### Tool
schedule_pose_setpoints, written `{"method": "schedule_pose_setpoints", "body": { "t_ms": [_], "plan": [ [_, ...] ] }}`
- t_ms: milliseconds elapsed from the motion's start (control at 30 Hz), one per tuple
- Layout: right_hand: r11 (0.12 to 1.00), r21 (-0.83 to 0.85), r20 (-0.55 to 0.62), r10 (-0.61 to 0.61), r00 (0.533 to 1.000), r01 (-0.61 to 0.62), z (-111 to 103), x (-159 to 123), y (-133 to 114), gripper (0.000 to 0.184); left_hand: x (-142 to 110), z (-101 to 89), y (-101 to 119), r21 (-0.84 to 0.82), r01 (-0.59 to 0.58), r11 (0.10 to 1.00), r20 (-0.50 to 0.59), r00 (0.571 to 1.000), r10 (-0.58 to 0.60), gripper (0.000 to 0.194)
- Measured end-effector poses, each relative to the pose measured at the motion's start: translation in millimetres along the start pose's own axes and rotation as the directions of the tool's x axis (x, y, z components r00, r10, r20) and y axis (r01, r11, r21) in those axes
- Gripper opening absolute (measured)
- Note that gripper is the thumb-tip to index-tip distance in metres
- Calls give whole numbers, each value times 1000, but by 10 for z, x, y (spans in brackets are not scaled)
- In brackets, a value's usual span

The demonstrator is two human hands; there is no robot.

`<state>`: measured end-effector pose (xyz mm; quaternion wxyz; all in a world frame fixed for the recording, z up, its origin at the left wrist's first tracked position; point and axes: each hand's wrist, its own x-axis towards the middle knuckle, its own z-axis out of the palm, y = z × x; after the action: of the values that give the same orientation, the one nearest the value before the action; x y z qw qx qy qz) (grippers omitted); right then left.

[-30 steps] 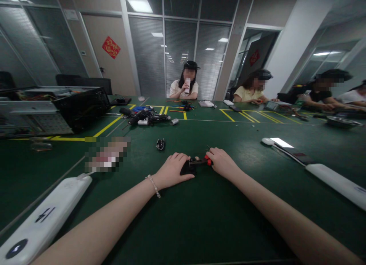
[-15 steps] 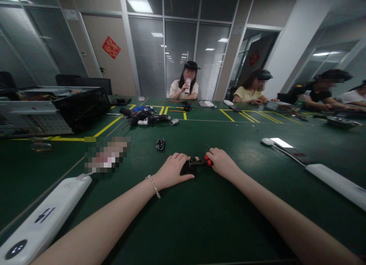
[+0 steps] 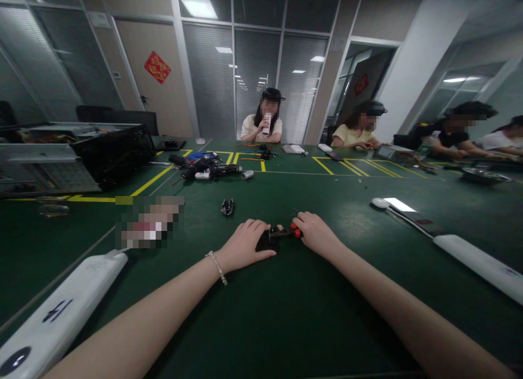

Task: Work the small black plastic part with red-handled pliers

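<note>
My left hand (image 3: 244,244), with a beaded bracelet at its wrist, holds a small black part (image 3: 265,243) against the green table (image 3: 278,313). Its fingers lie behind the part and its thumb is in front. My right hand (image 3: 315,233) grips red-handled pliers (image 3: 296,231), whose dark jaws reach left to the black part. Whether the jaws bite on it is too small to tell. A thin wire-like end shows above the right fingers. Up and left of my hands lies a small dark metallic piece (image 3: 227,207).
A computer case (image 3: 110,156) stands at the left. Tools and cables, among them a power drill (image 3: 196,167), lie further back. White devices rest at the left (image 3: 61,319) and right (image 3: 476,262). Several people sit across the table, one (image 3: 261,128) drinking from a cup.
The whole view has shifted slightly to the left. Both hands, the pliers and the black part keep nearly the same places.
</note>
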<state>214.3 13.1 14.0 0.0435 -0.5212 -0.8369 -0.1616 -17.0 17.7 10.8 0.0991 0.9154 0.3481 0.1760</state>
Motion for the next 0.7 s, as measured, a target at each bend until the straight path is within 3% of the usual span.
{"method": "schedule_pose_setpoints", "body": {
  "t_ms": [700],
  "plan": [
    [1000,-7,5,27,1000,-27,19,-4,0,32,-8,-25,9,-20,11,1000,14,1000,-11,59]
  ]
}}
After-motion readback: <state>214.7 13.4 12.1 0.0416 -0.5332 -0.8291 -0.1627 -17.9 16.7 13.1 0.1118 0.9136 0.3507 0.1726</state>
